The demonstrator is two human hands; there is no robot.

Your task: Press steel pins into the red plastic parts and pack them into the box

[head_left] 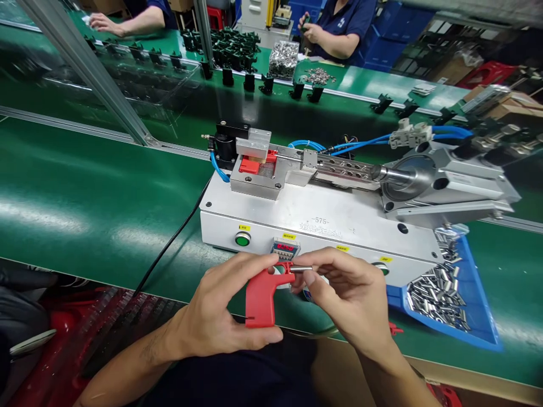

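Observation:
Between the thumb and fingers of my left hand (207, 308) is a red plastic pistol-shaped part (260, 299), its grip pointing down. My right hand (358, 297) pinches a small shiny metal tube (302, 268) lengthwise at the narrow end of that part. Whether the tube sits inside the end or only touches it, I cannot tell. Just beyond my hands stands a white bench machine (258, 217). In its metal fixture (258, 186) lies another red part (249, 165), under a metal block.
A blue tray (486, 322) of metal tubes (439, 299) stands at the right. The machine carries a pneumatic cylinder (458, 175), blue hoses (360, 144) and a green button (242, 239). Black parts (267, 85) line the conveyor behind. Two co-workers sit across, one's hand (106, 24) at far left.

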